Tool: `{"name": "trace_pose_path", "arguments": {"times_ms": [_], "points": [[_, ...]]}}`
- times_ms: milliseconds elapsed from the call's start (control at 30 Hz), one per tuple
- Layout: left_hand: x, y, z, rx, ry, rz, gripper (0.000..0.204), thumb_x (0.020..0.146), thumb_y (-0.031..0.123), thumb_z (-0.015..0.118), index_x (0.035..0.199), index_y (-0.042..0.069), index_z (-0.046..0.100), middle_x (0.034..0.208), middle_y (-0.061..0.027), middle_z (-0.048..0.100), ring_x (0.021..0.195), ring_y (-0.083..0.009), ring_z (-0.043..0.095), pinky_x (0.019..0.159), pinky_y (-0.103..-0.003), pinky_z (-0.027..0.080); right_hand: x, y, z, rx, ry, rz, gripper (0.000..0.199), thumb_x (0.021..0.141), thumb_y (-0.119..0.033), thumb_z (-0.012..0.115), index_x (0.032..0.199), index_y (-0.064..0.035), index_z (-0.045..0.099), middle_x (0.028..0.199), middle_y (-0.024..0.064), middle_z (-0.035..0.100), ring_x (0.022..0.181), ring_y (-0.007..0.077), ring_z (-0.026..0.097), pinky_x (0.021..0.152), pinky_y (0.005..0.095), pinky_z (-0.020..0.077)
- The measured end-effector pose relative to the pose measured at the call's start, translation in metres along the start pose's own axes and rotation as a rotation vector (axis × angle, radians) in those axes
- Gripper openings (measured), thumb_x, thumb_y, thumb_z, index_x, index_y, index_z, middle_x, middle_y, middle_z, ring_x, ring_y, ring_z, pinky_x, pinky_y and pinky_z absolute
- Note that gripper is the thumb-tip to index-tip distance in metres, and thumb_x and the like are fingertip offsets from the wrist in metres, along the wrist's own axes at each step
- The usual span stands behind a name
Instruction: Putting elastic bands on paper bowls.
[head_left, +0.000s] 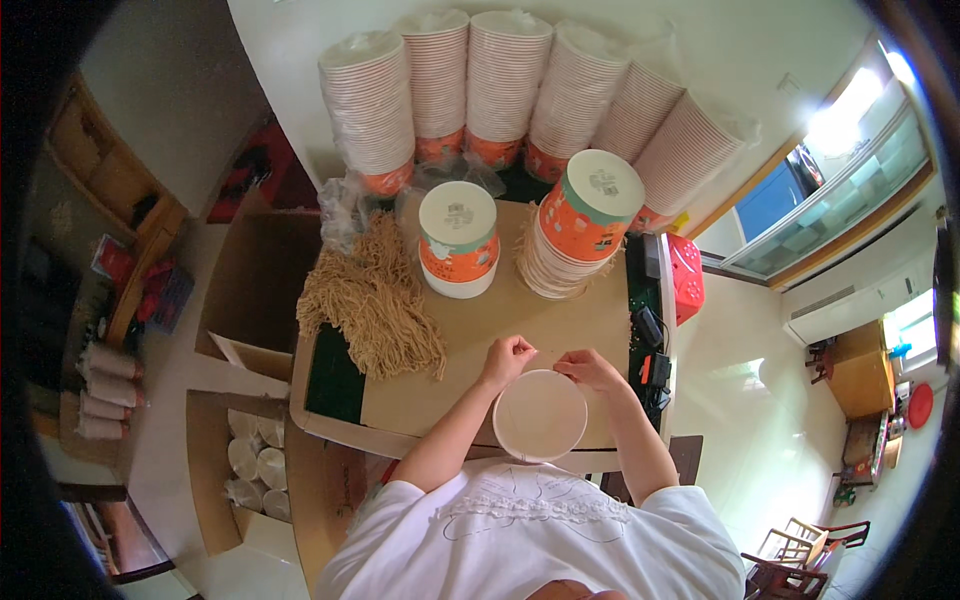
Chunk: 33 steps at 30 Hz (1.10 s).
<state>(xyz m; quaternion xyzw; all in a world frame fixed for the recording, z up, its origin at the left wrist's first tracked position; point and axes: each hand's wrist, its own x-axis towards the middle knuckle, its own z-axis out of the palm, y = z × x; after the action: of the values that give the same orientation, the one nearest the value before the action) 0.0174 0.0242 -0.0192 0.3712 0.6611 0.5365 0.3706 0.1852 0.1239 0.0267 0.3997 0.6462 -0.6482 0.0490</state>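
Note:
A white paper tub (540, 415), its round mouth facing up, is between my forearms at the table's near edge. Just beyond its rim, my left hand (510, 360) is closed in a pinch. My right hand (588, 369) has its fingers pressed together close to the rim's far right. Whatever the fingertips hold is too small to make out. Ahead of my left hand lies a heap of tan twine strands (375, 300). Orange-and-green paper tubs stand upside down beyond my hands: a short stack (458, 240) and a taller stack (590, 225) with twine hanging beside it.
Several tall stacks of plastic-wrapped paper tubs (500, 80) line the table's back against the wall. Cardboard (480, 345) covers the tabletop. Black adapters and cords (652, 330) lie along the right edge, near a red plastic stool (685, 280). An open carton (215, 470) of wrapped tubs stands left.

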Motion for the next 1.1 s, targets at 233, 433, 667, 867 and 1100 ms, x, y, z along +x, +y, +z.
{"name": "trace_pose_path", "arguments": {"times_ms": [233, 433, 667, 867, 1100], "points": [[-0.006, -0.003, 0.002, 0.146, -0.038, 0.033, 0.012, 0.069, 0.012, 0.068, 0.068, 0.002, 0.061, 0.06, -0.0083, 0.06, 0.052, -0.0135, 0.056, 0.05, -0.028, 0.043, -0.005, 0.017, 0.006, 0.297, -0.098, 0.134, 0.015, 0.084, -0.018, 0.056, 0.087, -0.0041, 0.06, 0.077, -0.0013, 0.057, 0.067, 0.0061, 0.051, 0.058, 0.018, 0.0402], [-0.007, 0.002, 0.009, 0.19, 0.029, 0.058, 0.011, 0.07, 0.012, 0.067, 0.07, 0.002, 0.061, 0.058, -0.0075, 0.059, 0.053, -0.0138, 0.056, 0.049, -0.029, 0.043, 0.003, 0.015, 0.007, 0.264, -0.179, 0.154, 0.012, 0.083, -0.017, 0.056, 0.084, -0.0052, 0.059, 0.077, -0.0002, 0.057, 0.069, 0.0068, 0.052, 0.059, 0.0194, 0.0412], [-0.005, -0.015, -0.022, -0.055, -0.112, -0.103, 0.011, 0.074, 0.009, 0.065, 0.082, 0.002, 0.063, 0.068, -0.0023, 0.061, 0.06, -0.0081, 0.053, 0.055, -0.023, 0.043, 0.004, 0.047, -0.02, 0.272, -0.034, 0.182, 0.011, 0.082, -0.015, 0.056, 0.088, -0.0067, 0.059, 0.078, 0.0007, 0.058, 0.072, 0.0092, 0.054, 0.062, 0.0211, 0.0433], [-0.025, -0.033, -0.054, -0.215, -0.18, -0.291, 0.007, 0.079, 0.007, 0.061, 0.083, 0.001, 0.062, 0.073, -0.0004, 0.061, 0.062, -0.0071, 0.054, 0.056, -0.02, 0.043, -0.011, 0.058, 0.002, 0.201, -0.1, 0.224, 0.011, 0.076, -0.01, 0.06, 0.087, -0.0089, 0.058, 0.075, -0.0008, 0.057, 0.069, 0.0099, 0.055, 0.06, 0.0236, 0.0463], [-0.027, -0.058, -0.046, -0.372, -0.175, -0.394, 0.027, 0.081, 0.028, 0.061, 0.087, 0.002, 0.064, 0.071, 0.0, 0.061, 0.061, -0.0091, 0.054, 0.061, -0.022, 0.045, 0.028, 0.098, 0.021, 0.45, -0.216, 0.236, 0.015, 0.077, -0.005, 0.059, 0.092, -0.0086, 0.058, 0.083, -0.0004, 0.059, 0.073, 0.0094, 0.056, 0.061, 0.0224, 0.0459]]}}
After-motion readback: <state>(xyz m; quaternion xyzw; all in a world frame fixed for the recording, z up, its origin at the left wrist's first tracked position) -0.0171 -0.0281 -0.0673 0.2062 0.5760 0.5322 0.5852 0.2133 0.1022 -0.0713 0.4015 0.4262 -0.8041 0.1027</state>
